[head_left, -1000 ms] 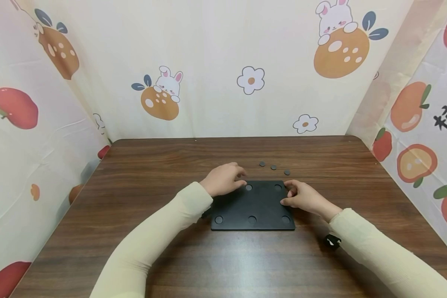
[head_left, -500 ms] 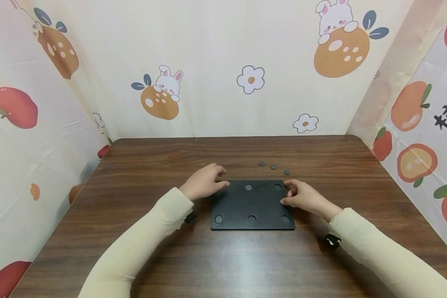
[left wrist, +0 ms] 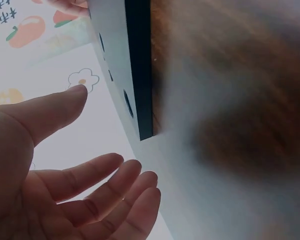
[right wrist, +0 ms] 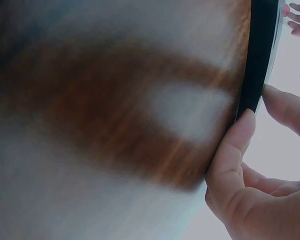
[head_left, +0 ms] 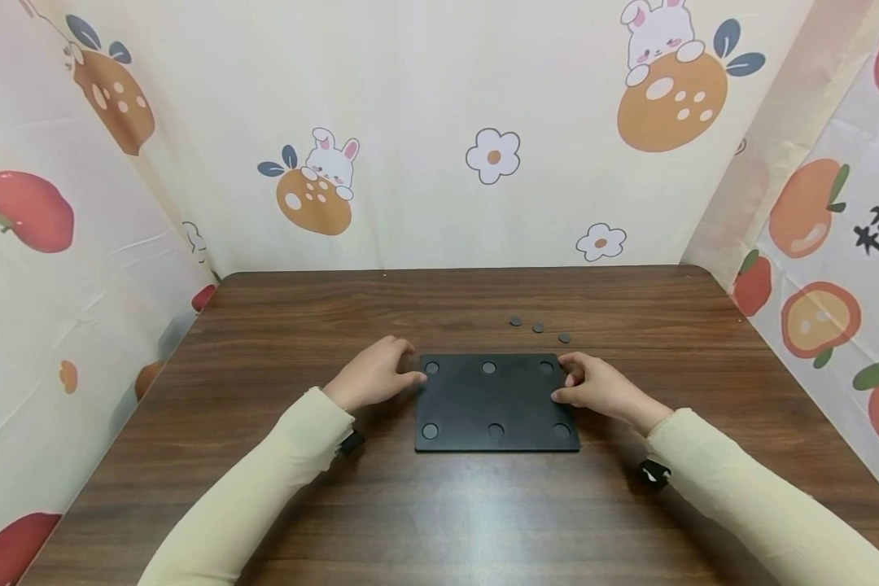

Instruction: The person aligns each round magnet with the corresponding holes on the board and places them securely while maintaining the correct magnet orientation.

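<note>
A flat black rectangular board (head_left: 494, 403) with several round recesses along its near and far edges lies on the wooden table. My right hand (head_left: 602, 391) holds the board's far right corner, thumb on one side and a curled index finger along the edge, as the right wrist view shows for this hand (right wrist: 270, 185). Just off the far left corner is my left hand (head_left: 372, 376), thumb tip close to the edge. In the left wrist view this hand (left wrist: 65, 185) has loosely spread fingers with nothing in them, apart from the board (left wrist: 140, 100).
Three small dark discs, a left one (head_left: 515, 321), a middle one (head_left: 538, 328) and a right one (head_left: 565, 338), lie beyond the board on the brown table (head_left: 322, 301). A printed curtain (head_left: 425, 163) hangs behind the table and at both sides.
My left hand has drawn back to the left from above the board's far edge, uncovering the far left recess. The right hand, board and discs stay put.
</note>
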`<state>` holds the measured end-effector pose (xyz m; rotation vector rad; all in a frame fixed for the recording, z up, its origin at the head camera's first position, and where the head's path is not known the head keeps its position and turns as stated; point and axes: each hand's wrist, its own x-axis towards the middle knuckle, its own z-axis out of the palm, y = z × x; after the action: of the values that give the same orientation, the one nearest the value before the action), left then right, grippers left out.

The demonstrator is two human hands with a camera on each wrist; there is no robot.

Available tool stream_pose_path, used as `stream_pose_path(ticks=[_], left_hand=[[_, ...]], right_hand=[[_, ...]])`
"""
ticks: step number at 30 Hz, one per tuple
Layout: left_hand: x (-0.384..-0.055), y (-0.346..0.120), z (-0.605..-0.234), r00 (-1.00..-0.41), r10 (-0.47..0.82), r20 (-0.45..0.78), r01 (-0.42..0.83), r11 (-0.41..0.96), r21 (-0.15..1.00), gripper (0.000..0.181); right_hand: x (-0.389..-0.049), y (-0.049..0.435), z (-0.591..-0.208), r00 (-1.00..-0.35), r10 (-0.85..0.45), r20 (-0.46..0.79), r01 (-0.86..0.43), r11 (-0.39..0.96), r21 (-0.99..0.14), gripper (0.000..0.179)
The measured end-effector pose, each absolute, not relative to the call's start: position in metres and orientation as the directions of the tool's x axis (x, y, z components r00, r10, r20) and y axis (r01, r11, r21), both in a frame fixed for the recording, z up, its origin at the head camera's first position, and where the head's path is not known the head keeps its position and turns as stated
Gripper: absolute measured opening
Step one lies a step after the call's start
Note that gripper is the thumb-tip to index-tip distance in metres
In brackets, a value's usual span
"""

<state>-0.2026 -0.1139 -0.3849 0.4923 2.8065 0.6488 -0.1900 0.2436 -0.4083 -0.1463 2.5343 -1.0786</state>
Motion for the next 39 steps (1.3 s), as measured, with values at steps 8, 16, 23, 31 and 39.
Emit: stream_pose_path(ticks=[8, 16, 23, 31, 39], left_hand=[[-0.199, -0.119, -0.390, -0.918, 0.356, -0.174, 0.244, 0.854, 0.459, 0.053], [-0.196, -0.119, -0.395, -0.910, 0.360, -0.208, 0.225, 0.847, 0.482, 0.051], [-0.195, -0.116, -0.399, -0.903, 0.383, -0.194, 0.250, 0.836, 0.488, 0.053], [-0.194, -0.114, -0.403, -0.897, 0.413, -0.158, 0.290, 0.819, 0.494, 0.056], [-0.192, -0.113, -0.405, -0.897, 0.416, -0.149, 0.295, 0.815, 0.498, 0.059]], right_hand=[[-0.191, 0.244, -0.409, -0.924, -0.237, -0.301, 0.052, 0.702, -0.710, 0.072], [-0.191, 0.244, -0.409, -0.923, -0.244, -0.298, 0.041, 0.707, -0.706, 0.072], [-0.192, 0.245, -0.409, -0.921, -0.243, -0.305, 0.046, 0.708, -0.705, 0.072], [-0.192, 0.245, -0.409, -0.921, -0.241, -0.307, 0.049, 0.708, -0.704, 0.072], [-0.192, 0.244, -0.409, -0.922, -0.235, -0.308, 0.055, 0.708, -0.704, 0.072]])
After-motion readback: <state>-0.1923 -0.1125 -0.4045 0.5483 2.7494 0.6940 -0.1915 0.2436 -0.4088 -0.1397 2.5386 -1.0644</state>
